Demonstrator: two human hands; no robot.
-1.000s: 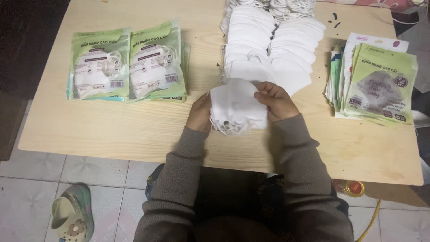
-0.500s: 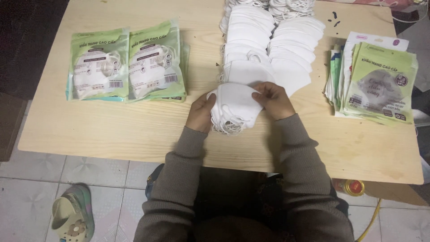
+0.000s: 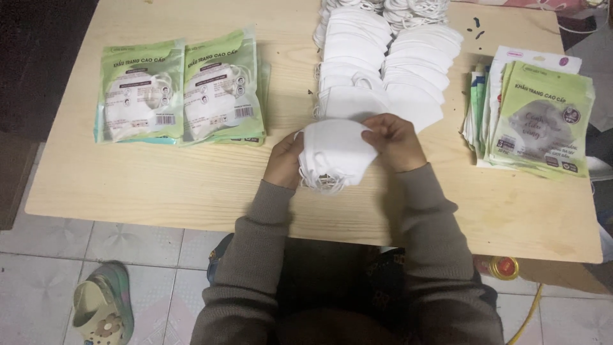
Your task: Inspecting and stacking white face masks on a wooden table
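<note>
Nearest the camera are two grey-brown sleeves reaching forward over the near edge of a pale wooden table (image 3: 159,191), and at their ends both hands close on one small stack of white folded face masks (image 3: 335,153). The left hand (image 3: 284,160) cups the stack's left side, fingers wrapped around it from behind so the layers stay squared up. The right hand (image 3: 396,140) pinches the top right corner between thumb and fingertips, seemingly to keep the pile together or to count through it. The stack is lifted just off the table, in front of the body, with its elastic ear loops hanging loose from the lower edge.

Just beyond the hands lie two overlapping rows of loose white masks (image 3: 389,76), fanned like shingles toward the far edge, probably so that each one can be picked off easily. To the left, well apart from the hands, sit two piles of filled green mask packets (image 3: 182,92), side by side and face up. To the right rests a slanted heap of flat green pouches (image 3: 539,118) that look empty, laid within reach of the right hand.

On the tiled floor at lower left lies a green sandal (image 3: 102,310), and a red-capped bottle (image 3: 504,267) peeks out under the table's right corner
</note>
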